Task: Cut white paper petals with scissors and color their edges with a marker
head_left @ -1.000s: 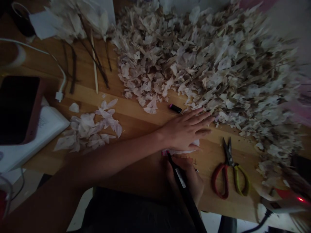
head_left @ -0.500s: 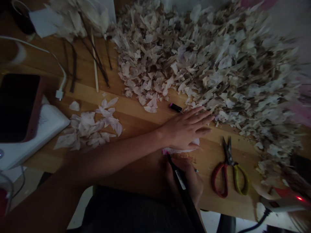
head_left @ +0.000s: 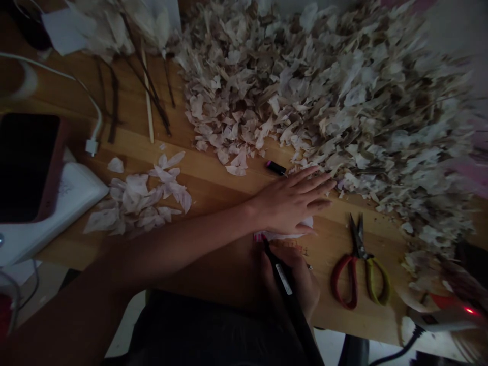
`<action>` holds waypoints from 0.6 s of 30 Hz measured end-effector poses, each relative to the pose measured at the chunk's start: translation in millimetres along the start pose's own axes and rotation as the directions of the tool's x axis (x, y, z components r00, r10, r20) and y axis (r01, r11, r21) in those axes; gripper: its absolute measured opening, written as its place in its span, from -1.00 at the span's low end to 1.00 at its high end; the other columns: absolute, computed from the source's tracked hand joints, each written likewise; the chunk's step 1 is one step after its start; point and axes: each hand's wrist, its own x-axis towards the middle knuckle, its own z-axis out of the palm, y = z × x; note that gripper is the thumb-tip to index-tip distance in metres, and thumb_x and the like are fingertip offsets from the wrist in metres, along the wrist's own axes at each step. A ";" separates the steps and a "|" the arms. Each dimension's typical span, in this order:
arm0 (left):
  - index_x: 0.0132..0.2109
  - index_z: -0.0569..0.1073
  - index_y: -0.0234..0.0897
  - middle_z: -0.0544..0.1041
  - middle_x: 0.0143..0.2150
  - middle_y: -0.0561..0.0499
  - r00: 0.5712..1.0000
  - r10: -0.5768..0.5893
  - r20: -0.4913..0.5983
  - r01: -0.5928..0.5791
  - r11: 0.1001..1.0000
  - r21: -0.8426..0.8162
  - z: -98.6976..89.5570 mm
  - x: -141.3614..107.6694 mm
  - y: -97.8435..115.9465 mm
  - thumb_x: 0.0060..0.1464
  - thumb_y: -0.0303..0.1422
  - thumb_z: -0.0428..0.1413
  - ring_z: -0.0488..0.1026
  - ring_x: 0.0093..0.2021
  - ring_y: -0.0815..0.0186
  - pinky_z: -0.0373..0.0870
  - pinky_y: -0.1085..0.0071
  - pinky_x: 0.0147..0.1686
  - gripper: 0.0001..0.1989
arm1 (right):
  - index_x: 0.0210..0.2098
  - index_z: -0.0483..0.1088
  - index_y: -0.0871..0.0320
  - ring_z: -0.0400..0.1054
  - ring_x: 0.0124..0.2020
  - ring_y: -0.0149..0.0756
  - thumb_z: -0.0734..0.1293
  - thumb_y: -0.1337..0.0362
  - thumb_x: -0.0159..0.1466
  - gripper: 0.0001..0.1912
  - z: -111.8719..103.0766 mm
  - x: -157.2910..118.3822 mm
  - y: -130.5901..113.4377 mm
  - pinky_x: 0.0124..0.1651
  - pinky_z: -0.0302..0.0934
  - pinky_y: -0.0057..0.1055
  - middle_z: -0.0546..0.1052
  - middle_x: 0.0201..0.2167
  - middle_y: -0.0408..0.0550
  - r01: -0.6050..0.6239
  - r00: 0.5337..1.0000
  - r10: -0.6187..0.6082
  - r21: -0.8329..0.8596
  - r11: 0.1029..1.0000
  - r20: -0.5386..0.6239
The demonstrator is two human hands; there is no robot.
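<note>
My left hand (head_left: 292, 201) lies flat, fingers spread, over a pale petal-like piece (head_left: 284, 236) on the wooden table. Only the near edge of that piece shows, with pink strokes at its left end. Below it, my right hand (head_left: 297, 277) grips a black marker pen (head_left: 284, 279), its tip at the pink marks. A black pen cap with a pink end (head_left: 276, 168) lies just beyond my left wrist. To the right of my hands rest scissors (head_left: 359, 259) with one red and one yellow handle, blades apart and pointing away.
A large heap of pale, dry petal-like pieces (head_left: 324, 91) covers the back and right. Several loose petals (head_left: 141, 201) lie left of my forearm. A phone (head_left: 30, 168) sits on a white box (head_left: 80, 195) near a white cable (head_left: 91, 146). A power strip (head_left: 450, 317) glows red at right.
The view shifts very slightly. Both hands stay almost in place, with the pen tip still at the pink marks.
</note>
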 end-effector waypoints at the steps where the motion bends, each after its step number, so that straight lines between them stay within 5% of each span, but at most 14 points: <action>1: 0.45 0.25 -0.24 0.06 0.57 -0.12 1.000 0.000 0.000 0.000 1.000 0.010 -0.3 -0.3 0.1 0.32 0.00 0.02 -0.09 0.57 0.04 -0.27 0.06 0.53 -0.31 | -0.18 0.48 0.07 0.56 -0.47 -0.31 0.43 0.26 0.33 -0.92 0.4 0.6 0.2 -0.44 0.38 -0.45 0.64 -0.39 -0.15 0.002 1.000 -0.002 -0.001 1.000 -0.002; 18: 0.44 0.27 -0.24 0.06 0.57 -0.11 1.000 -0.006 0.004 0.006 1.000 0.028 -2.5 -1.9 1.3 0.34 0.01 -0.01 -0.10 0.57 0.07 -0.25 0.06 0.53 -0.33 | -0.23 0.49 0.09 0.56 -0.44 -0.34 0.48 0.30 0.28 -0.90 -2.1 0.3 -1.0 -0.39 0.39 -0.48 0.62 -0.39 -0.15 0.004 1.000 -0.004 0.000 1.000 0.009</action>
